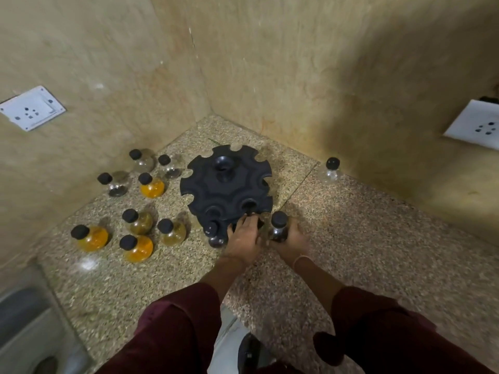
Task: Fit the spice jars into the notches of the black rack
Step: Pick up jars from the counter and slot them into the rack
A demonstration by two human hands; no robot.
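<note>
**Item: dark jar at the near notch, rack steadied**

1. Black rack (226,187). Stands on the speckled counter (351,238) in the corner where two walls meet. It has a round, scalloped rim and a knob at the centre. Every notch I can see on the upper tier is empty. I judge the open notch on the near side to be the one being served.

2. Left hand (243,240). My fingers are stretched forward and close together, with the tips resting on the rack's near rim. They are there, I judge, to stop the rack turning or sliding while a jar goes in. Blur hides whether any fingertip hooks under the edge.

3. Right hand (293,240). It is curled round the belly of the dark jar (278,225). The jar is upright, black cap uppermost, just beside the rack's near edge and not yet in a notch. Gripping low leaves the neck free, and I take the neck to be the part a notch catches.

4. Seated jar (214,236). A dark jar just left of my left hand. It appears to hang in the lower tier, though blur makes this uncertain.

5. Loose jars (137,221). A cluster of upright jars to the left of the rack, some amber, some pale or clear. They are apart from the rack and within my left hand's reach.

6. Lone clear jar (331,171). Stands against the right wall, well apart from the others.

Status: early, with most jars still unracked.
</note>
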